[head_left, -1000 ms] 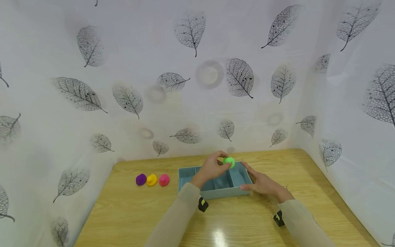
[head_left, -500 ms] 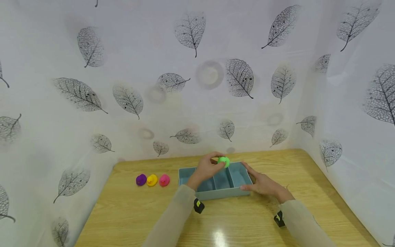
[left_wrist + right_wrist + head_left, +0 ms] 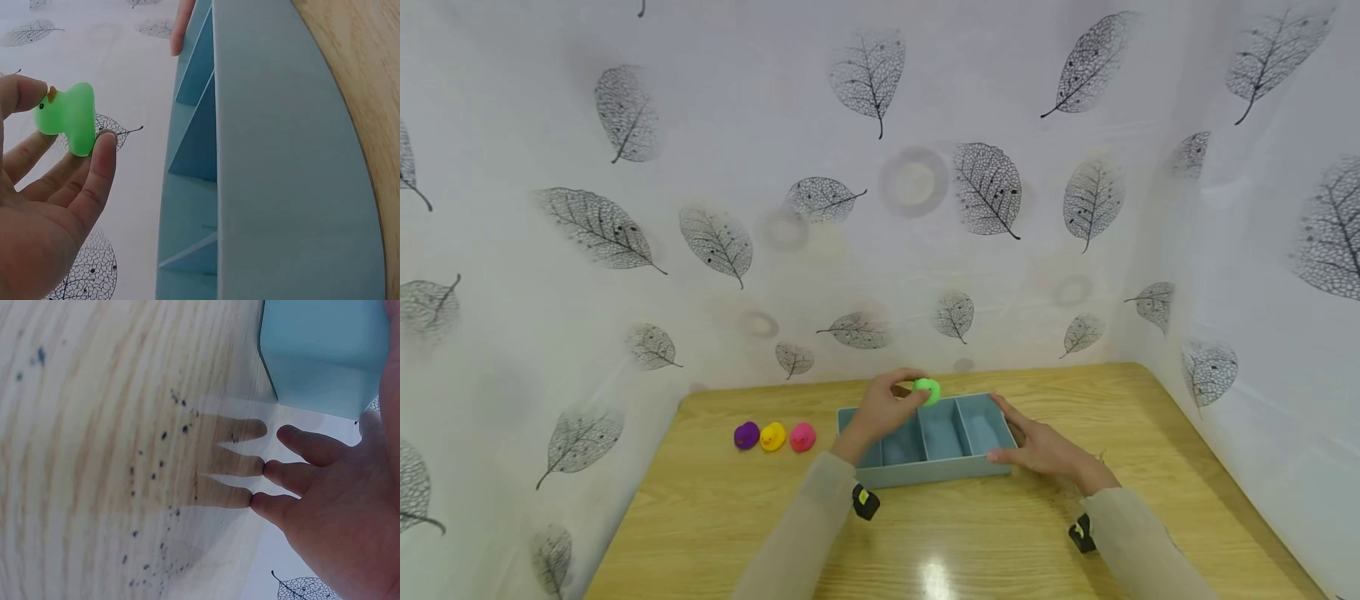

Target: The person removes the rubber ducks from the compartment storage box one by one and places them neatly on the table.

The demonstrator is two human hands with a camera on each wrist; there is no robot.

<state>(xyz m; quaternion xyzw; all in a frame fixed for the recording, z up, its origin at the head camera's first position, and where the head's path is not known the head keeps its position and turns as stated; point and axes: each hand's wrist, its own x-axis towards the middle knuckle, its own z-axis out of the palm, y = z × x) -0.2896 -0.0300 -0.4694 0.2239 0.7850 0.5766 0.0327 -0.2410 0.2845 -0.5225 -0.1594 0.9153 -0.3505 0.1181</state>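
Observation:
A green rubber duck (image 3: pixel 927 391) is pinched between the thumb and fingers of my left hand (image 3: pixel 880 408), above the back edge of a blue divided box (image 3: pixel 925 475). In the left wrist view the duck (image 3: pixel 72 119) hangs clear of the box, its orange beak by a fingertip. My right hand (image 3: pixel 1048 450) holds the box's right end, thumb at the front corner and index finger at the back corner. In the right wrist view, the other fingers of the right hand (image 3: pixel 337 487) are spread near the table. My left hand and forearm hide part of the box's left compartments.
Left of the box, purple (image 3: pixel 747 435), yellow (image 3: pixel 772 437) and pink (image 3: pixel 802 437) rubber ducks sit in a row on the wooden table (image 3: pixel 700 517). A white leaf-patterned cloth (image 3: pixel 910 258) stands behind and at both sides of the table.
My left hand has moved left along the back of the box with the green duck, from the rightmost compartment toward the middle. The right hand keeps its place on the box.

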